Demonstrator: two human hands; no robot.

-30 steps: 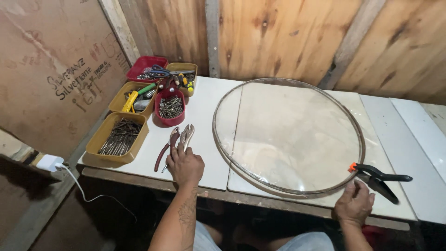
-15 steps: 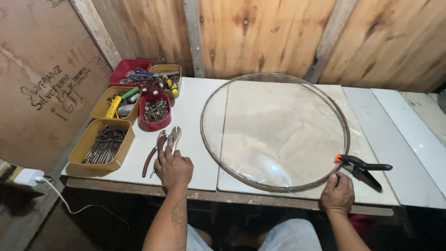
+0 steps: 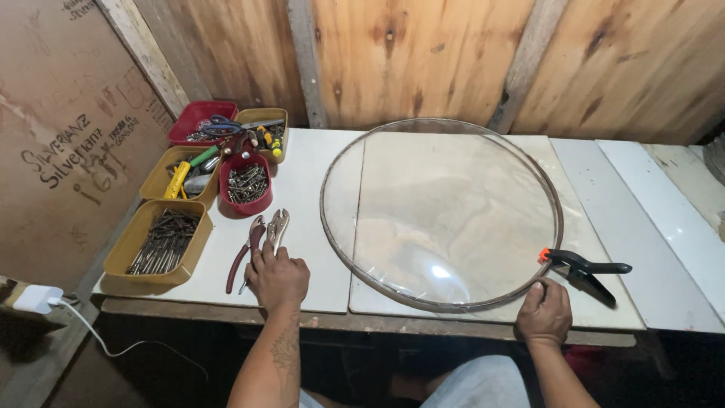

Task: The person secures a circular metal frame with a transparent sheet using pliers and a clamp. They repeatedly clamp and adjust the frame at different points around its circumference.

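Left hand (image 3: 278, 278) rests palm-down on tabletop (image 3: 317, 196), fingers spread over handles of two pliers (image 3: 257, 245), touching but not closed around them. A second ago same hand sat there likewise; no lift yet. Right hand (image 3: 544, 311) has shifted along near edge: now fingers curl loosely against rim of large round clear disc (image 3: 442, 211), just beside black spring clamp (image 3: 585, 270) pinching that rim. Disc lies flat mid-tabletop. Trays of screws (image 3: 155, 242) well left, untouched.
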